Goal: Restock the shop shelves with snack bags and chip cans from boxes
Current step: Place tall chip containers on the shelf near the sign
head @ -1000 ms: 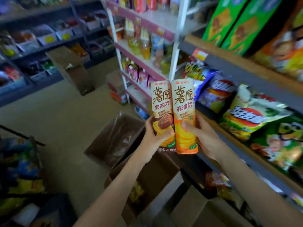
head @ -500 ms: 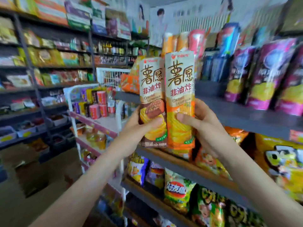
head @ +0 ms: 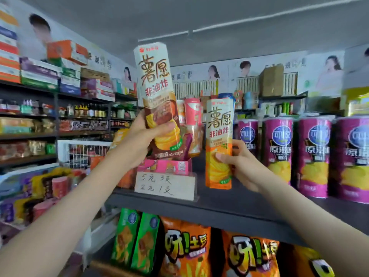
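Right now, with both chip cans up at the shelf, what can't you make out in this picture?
- Head view: whether the orange chip can in the right hand touches the shelf; its base edge is blurred.
- Head view: the pink cans behind, partly hidden by the brown chip can in the left hand.
- Head view: the last purple can, cut off by the right edge.
- Head view: small print on both held cans, blurred.
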A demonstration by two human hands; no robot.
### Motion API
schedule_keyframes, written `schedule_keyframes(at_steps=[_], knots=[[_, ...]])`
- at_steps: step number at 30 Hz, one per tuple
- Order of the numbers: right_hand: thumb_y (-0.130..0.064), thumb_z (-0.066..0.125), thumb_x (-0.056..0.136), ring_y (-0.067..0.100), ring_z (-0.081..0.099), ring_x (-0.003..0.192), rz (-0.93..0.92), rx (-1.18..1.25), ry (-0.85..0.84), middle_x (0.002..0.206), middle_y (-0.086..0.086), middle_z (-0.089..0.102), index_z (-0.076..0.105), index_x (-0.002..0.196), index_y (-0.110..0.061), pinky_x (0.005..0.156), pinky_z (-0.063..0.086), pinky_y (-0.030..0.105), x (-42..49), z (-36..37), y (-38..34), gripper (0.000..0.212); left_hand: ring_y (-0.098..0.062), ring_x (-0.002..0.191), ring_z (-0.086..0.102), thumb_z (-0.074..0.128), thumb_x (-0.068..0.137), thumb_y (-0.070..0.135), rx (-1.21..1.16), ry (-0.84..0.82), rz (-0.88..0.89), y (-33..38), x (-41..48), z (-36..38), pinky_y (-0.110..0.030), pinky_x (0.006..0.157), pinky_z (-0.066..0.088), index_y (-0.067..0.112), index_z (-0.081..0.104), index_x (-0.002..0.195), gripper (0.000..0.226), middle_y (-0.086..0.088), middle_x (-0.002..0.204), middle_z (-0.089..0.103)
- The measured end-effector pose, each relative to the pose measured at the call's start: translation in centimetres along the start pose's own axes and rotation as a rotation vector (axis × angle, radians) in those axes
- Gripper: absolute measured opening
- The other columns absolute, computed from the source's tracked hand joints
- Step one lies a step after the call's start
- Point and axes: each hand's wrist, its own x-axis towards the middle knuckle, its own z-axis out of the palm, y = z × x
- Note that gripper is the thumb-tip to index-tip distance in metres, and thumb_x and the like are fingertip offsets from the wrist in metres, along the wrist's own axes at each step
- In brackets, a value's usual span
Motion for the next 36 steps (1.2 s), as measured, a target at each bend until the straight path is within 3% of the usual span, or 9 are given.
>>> schedule_keyframes(at_steps=[6, 9, 13, 19, 23, 27, 31, 33, 36], knots=[[0.001, 0.065, 0.087, 0.015, 0.059, 0.092, 0.137, -0.158, 0.100, 0.113, 0.003, 0.057, 0.029, 0.136, -0.013, 0.062, 0.050, 0.031, 6.1, -1.4, 2.7, 0.063, -0.026, 0.109, 0.066, 0.082, 0.063, 0.010, -0.042, -0.053, 0.066, -1.6, 6.6, -1.4, -0.040, 0.092, 0.053, 0.009, 0.048, 0.135, 0.080, -0.010, 0.121, 0.067], [0.001, 0.063, 0.089, 0.013, 0.059, 0.088, 0.196, -0.173, 0.138, 0.111, 0.002, 0.057, 0.026, 0.137, -0.016, 0.058, 0.048, 0.032, 8.5, -1.4, 4.3, 0.063, -0.024, 0.105, 0.067, 0.080, 0.063, 0.012, -0.073, -0.051, 0.061, -2.9, 8.5, -2.2, -0.038, 0.089, 0.054, 0.011, 0.050, 0.131, 0.074, -0.008, 0.117, 0.069], [-0.001, 0.061, 0.091, 0.017, 0.059, 0.091, 0.232, -0.183, 0.144, 0.110, 0.001, 0.057, 0.021, 0.138, -0.019, 0.063, 0.050, 0.042, 11.1, -0.6, 5.9, 0.065, -0.015, 0.094, 0.069, 0.077, 0.060, 0.016, -0.102, -0.071, 0.037, -4.8, 9.6, -2.6, -0.033, 0.085, 0.053, 0.018, 0.057, 0.117, 0.061, 0.003, 0.100, 0.072], [-0.001, 0.062, 0.090, 0.023, 0.057, 0.102, 0.241, -0.228, 0.121, 0.113, 0.002, 0.056, 0.015, 0.141, -0.022, 0.078, 0.049, 0.048, 13.3, 0.5, 6.9, 0.072, -0.017, 0.099, 0.068, 0.077, 0.059, 0.016, -0.118, -0.118, -0.006, -6.8, 10.5, -3.1, -0.032, 0.086, 0.053, 0.015, 0.055, 0.123, 0.068, 0.000, 0.105, 0.071], [-0.003, 0.066, 0.088, 0.019, 0.058, 0.100, 0.235, -0.265, 0.121, 0.111, 0.000, 0.057, 0.015, 0.143, -0.022, 0.084, 0.049, 0.046, 13.8, 0.1, 7.2, 0.078, -0.019, 0.104, 0.067, 0.081, 0.056, 0.019, -0.089, -0.158, -0.016, -7.2, 10.7, -2.6, -0.035, 0.091, 0.052, 0.012, 0.051, 0.129, 0.079, -0.002, 0.110, 0.070], [-0.001, 0.067, 0.086, 0.018, 0.060, 0.099, 0.102, -0.427, 0.201, 0.113, 0.004, 0.059, 0.012, 0.146, -0.014, 0.079, 0.052, 0.033, 13.3, -0.2, 6.4, 0.082, -0.015, 0.104, 0.067, 0.077, 0.059, 0.016, -0.040, -0.233, -0.022, -7.0, 10.2, -1.0, -0.033, 0.092, 0.052, 0.023, 0.053, 0.122, 0.069, 0.001, 0.110, 0.070], [-0.018, 0.059, 0.095, 0.014, 0.056, 0.093, -0.172, -0.552, 0.405, 0.114, 0.001, 0.055, 0.035, 0.134, -0.011, 0.075, 0.049, 0.026, 11.9, 0.4, 2.3, 0.046, -0.007, 0.092, 0.070, 0.076, 0.070, 0.008, -0.065, -0.309, -0.061, -7.1, 9.9, 1.3, -0.025, 0.078, 0.055, 0.028, 0.054, 0.112, 0.052, 0.005, 0.103, 0.072], [-0.034, 0.055, 0.097, 0.017, 0.059, 0.103, -0.274, -0.370, 0.327, 0.118, 0.002, 0.059, 0.045, 0.130, -0.016, 0.092, 0.049, 0.035, 10.5, 0.7, -0.3, 0.039, -0.008, 0.091, 0.070, 0.073, 0.077, 0.002, -0.072, -0.337, -0.084, -7.3, 9.8, 2.6, -0.025, 0.076, 0.056, 0.025, 0.054, 0.114, 0.048, 0.005, 0.102, 0.072], [-0.050, 0.045, 0.094, 0.022, 0.062, 0.112, -0.280, -0.244, -0.040, 0.124, 0.006, 0.063, 0.048, 0.135, -0.024, 0.098, 0.049, 0.039, 7.9, 1.2, -3.4, 0.048, -0.012, 0.104, 0.067, 0.076, 0.078, 0.006, -0.008, -0.385, -0.081, -7.6, 9.5, 4.4, -0.028, 0.086, 0.055, 0.020, 0.049, 0.131, 0.062, 0.000, 0.116, 0.070]])
